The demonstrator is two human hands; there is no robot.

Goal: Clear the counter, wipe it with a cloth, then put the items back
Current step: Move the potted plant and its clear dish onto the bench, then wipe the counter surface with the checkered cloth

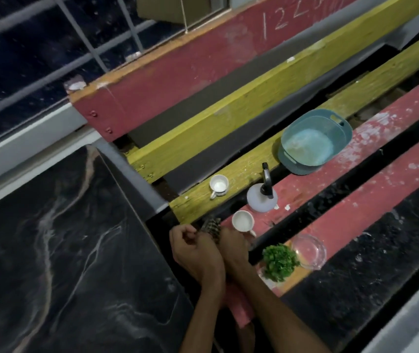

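Forearms cross just below centre. My left hand (193, 253) has fingers curled in, tips at a patterned cloth (212, 229) bunched at the end of the bench (356, 200); my right hand (234, 247) lies over the cloth, whether its fingers grip it, cannot tell. Dim light, cloth pattern blurred.

Left of hands: dark marbled counter (63, 250), pale veins.

Right of hands, on a red slat: green leafy plant (279, 262), clear glass bowl (309, 250) just beside it. White cup (243, 221) touching or nearly touching my right hand.

Further out: white spray bottle (262, 197) with black trigger, upright, at the gap between the red and yellow slats. Second white cup (218, 186) on yellow slat, handle toward me.

Further still: blue-grey tub (315, 141) with handles, pale inside, straddling red and yellow slats.

Far: bench backrest, chalk figures on red board (203, 62); barred window (50, 47) beyond, dark.
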